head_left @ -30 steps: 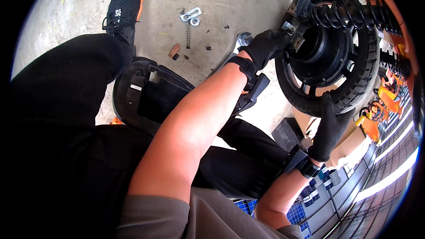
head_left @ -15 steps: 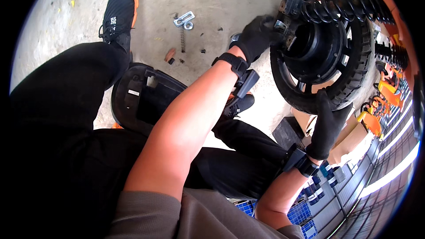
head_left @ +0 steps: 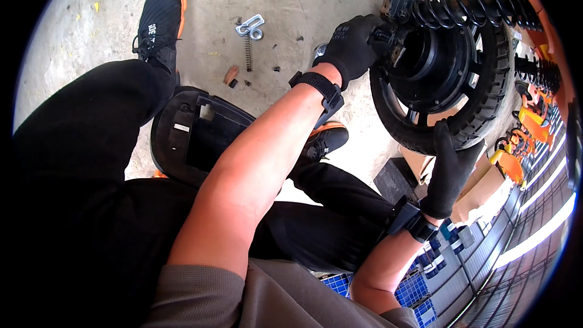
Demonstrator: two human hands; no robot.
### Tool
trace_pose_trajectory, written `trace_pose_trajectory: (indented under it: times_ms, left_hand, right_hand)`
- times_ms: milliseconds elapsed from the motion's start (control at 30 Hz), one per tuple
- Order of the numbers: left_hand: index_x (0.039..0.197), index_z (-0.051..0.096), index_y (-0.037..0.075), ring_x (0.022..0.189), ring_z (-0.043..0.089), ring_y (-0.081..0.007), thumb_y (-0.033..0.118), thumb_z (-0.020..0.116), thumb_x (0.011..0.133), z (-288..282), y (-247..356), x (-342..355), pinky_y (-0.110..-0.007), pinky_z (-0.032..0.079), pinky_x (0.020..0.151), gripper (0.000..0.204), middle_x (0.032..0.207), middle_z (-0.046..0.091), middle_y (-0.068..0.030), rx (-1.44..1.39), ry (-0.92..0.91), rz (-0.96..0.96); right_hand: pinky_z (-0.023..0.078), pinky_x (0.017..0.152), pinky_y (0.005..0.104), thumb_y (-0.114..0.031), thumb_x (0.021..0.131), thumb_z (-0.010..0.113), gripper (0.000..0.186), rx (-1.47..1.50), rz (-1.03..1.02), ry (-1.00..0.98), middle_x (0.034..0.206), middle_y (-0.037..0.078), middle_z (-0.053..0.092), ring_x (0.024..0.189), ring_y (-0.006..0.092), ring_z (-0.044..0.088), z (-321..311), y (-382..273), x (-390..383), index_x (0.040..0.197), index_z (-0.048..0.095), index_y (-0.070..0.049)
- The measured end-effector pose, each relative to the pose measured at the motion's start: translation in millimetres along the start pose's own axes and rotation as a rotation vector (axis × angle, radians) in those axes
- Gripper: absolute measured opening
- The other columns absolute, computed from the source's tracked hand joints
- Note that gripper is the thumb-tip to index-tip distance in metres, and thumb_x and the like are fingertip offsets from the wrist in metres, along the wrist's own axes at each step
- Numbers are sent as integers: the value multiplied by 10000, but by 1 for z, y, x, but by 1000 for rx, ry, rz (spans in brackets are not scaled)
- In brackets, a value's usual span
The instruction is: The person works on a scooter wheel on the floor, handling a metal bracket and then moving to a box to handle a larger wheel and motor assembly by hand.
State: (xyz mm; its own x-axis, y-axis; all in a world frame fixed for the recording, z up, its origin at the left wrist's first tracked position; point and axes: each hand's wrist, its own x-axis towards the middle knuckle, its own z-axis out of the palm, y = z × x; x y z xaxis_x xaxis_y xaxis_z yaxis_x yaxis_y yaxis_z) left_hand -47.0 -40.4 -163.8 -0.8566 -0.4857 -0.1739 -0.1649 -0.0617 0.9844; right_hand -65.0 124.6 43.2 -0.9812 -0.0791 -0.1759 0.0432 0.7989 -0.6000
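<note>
A black spoked wheel with a knobbly tyre [head_left: 501, 85] and a dark round hub [head_left: 434, 79] stands in front of me. My left hand [head_left: 355, 48], in a black glove, is at the metal bracket [head_left: 398, 48] beside the hub. Its fingers are closed there, and what they pinch is hidden. Lower down, my gloved right hand [head_left: 449, 170] grips the tyre's near edge, thumb up against the rubber; its other fingers are partly hidden. Coil springs [head_left: 455, 9] of a shock absorber run to the right above the wheel.
On the concrete floor lie a metal plate [head_left: 250, 26], a ring [head_left: 256, 34], a long spring [head_left: 248, 54] and several small dark bits. A black plastic cover [head_left: 173, 127] rests between my legs. Cardboard [head_left: 483, 197] lies under the wheel; orange machines [head_left: 534, 124] stand at far right.
My left hand has turned and its fingers have closed in at the bracket, covering the shiny piece that showed before. My right hand stays on the tyre.
</note>
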Motion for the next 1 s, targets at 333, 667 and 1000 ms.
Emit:
trace_pose_trajectory:
  times_ms: [333,667,1000]
  left_hand:
    - [1180,644,87,1038,660,-326,119,711,844,-2,3,0,-379,505,917,344,1119,694,-153,10,-13,-24]
    - [1201,642,83,1053,657,-317,103,683,852,1,-3,-2,-368,501,931,352,1140,691,-142,-48,21,10]
    - [1017,717,61,912,688,-334,155,587,883,7,-21,17,-400,529,829,210,948,719,-177,-209,-8,-217]
  right_hand:
    - [503,880,302,-111,861,751,456,-27,-40,57,1099,79,653,969,153,627,6,-6,-3,1244,540,16]
    - [476,940,316,-118,822,786,622,-43,-7,20,1213,128,609,1070,195,605,0,-2,0,1331,457,21]
    - [503,854,287,-87,874,739,418,-59,-50,35,1078,68,651,951,136,621,3,-5,-1,1227,542,15]
